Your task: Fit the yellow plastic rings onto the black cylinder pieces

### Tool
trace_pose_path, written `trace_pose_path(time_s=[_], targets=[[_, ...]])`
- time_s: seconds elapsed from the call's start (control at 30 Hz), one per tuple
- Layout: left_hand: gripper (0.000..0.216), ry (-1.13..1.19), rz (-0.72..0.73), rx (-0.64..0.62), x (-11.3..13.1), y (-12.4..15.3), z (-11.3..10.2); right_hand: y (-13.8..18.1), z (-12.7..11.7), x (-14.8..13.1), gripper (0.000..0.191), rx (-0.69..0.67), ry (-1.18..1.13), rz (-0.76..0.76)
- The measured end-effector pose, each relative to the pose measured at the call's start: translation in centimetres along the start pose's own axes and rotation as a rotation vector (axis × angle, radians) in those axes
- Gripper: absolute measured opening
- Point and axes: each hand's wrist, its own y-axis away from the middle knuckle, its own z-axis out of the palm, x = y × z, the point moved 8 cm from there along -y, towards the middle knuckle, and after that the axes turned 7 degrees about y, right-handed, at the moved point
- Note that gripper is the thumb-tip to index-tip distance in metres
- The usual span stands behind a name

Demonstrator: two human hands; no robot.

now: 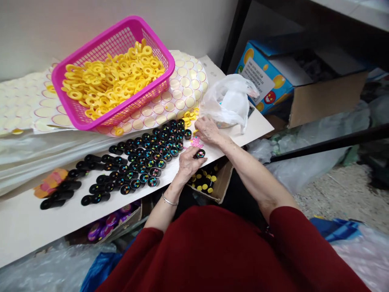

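Left hand (pixel 187 162) had its grip clamped on one small black tube (pixel 200 153), fingers wrapped round the body, open coloured end facing up and away, probably so the top stayed reachable for the other hand. The tube sat at the near edge of the tabletop (pixel 36 227), just off the end of the rows.

Right hand (pixel 208 129) lay just beyond it, fingers curled down together onto the surface, touching a small heap of pink bits (pixel 196 142); whether it pinched anything, cannot tell.

Left of both hands stood the black tubes (pixel 146 156), packed upright in tight rows with coloured ends up, likely to keep them from rolling. Further left, a few tubes lay on their sides (pixel 65 190) beside an orange and pink pile (pixel 50 182).

Beyond the right hand, loose yellow rings (pixel 188 117) lay near a white plastic bag (pixel 231 99). Further back-left a pink basket (pixel 91 54) of yellow rings rested tilted on sheets of round stickers (pixel 182 89).

Below the left hand, under the edge, a cardboard box (pixel 223 182) held capped tubes.
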Motion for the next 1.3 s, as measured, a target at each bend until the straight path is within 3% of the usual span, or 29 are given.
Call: trace_pose_path(time_s=[0.17, 0.33, 0.5, 0.57, 0.7, 0.77, 1.03, 1.3], targets=[[0.027, -0.005, 0.041, -0.029, 0.7, 0.0, 0.1, 4.9, 0.2, 1.6, 0.033, 0.101, 0.090, 0.178], [0.023, 0.065, 0.066, -0.096, 1.2, 0.1, 0.5, 9.6, 1.0, 1.0, 0.026, 0.098, 0.177, 0.108], [0.020, 0.052, 0.030, -0.146, 1.3, -0.3, 2.1, 10.6, 1.1, 1.3, 0.019, 0.138, 0.056, 0.167], [0.018, 0.044, -0.011, -0.155, 1.4, -0.7, 3.1, 11.0, 1.0, 2.2, 0.018, 0.228, -0.076, 0.219], [0.018, 0.086, -0.112, -0.171, 1.4, -1.9, 5.0, 13.8, 0.2, 5.5, 0.023, 0.564, -0.464, 0.410], [0.019, 0.134, -0.149, -0.189, 1.4, -2.5, 6.0, 15.2, -0.3, 5.8, 0.023, 0.655, -0.575, 0.402], [0.013, 0.224, -0.116, -0.206, 1.8, -4.2, 8.4, 15.3, -1.6, 3.9, 0.026, 0.620, -0.499, 0.285], [0.016, 0.342, -0.157, -0.226, 2.2, -4.9, 8.2, 13.6, -1.9, 4.6, 0.027, 0.552, -0.469, 0.329]])
